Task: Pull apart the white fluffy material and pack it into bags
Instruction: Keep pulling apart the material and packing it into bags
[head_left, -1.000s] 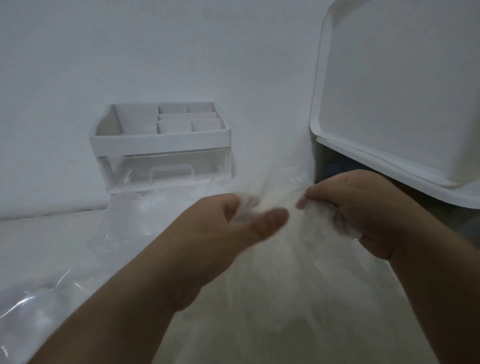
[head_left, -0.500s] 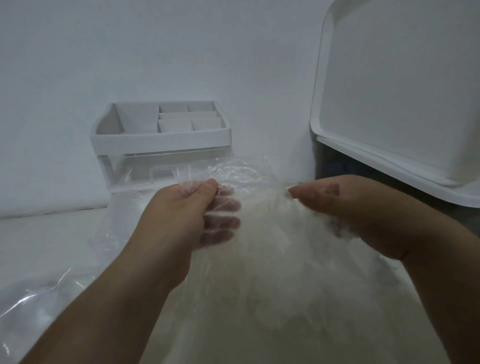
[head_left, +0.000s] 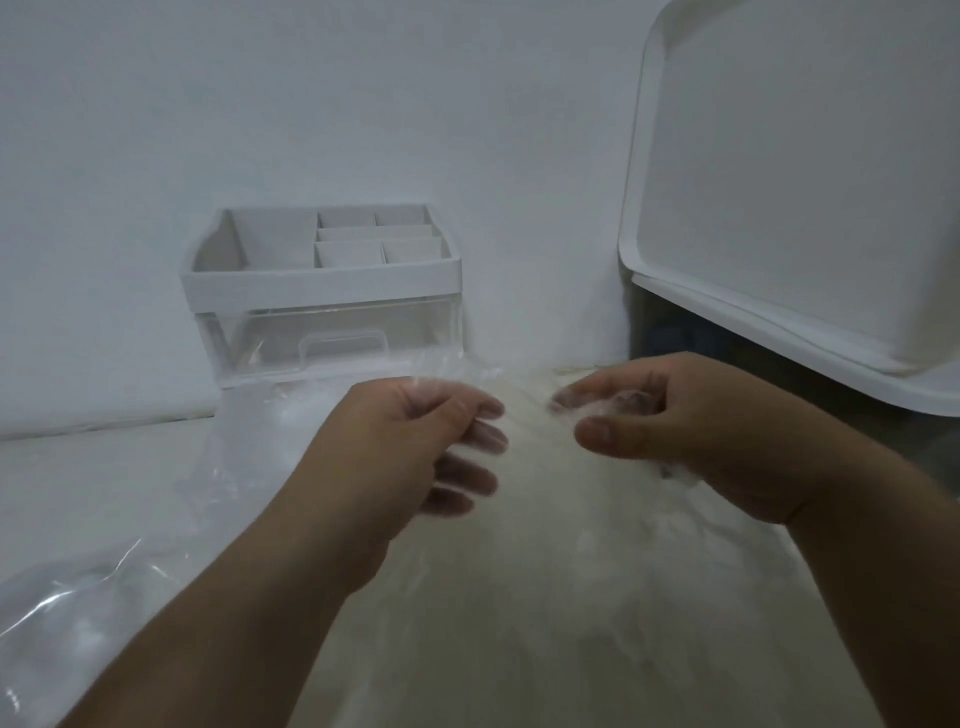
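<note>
While my two hands were bunched together over the stuffing a second ago, they have since drawn apart, and the mouth of the bag (head_left: 519, 649) now gapes between them. My left hand (head_left: 405, 452) pinches the bag's near lip between thumb and fingers; the fingers show blurred and pale through the clear film, so they sit on the far side of it. My right hand (head_left: 691, 431) is curled round a tuft of the white fluffy material (head_left: 597, 413), thumb pointing towards the left hand, and it hangs just over the opening. I take that to mean one pull is finished and this tuft is about to go in.

The bag itself lies across the desk (head_left: 93, 467) towards me and looks well filled: a broad cream-white mass shows through the plastic from under my hands down to the bottom of the view. How much room is left near the mouth I cannot tell.

At the lower left a second bag (head_left: 67, 613) lies crumpled; it seems to hold something whitish, though the glare hides how much. Against the wall stands a white organiser (head_left: 322, 283), its top compartments showing nothing in them, and its clear drawer (head_left: 332, 343) below looks bare too. At the right, a white tub (head_left: 789, 197) is tipped so that I see only a flat face and rim, not what it holds.
</note>
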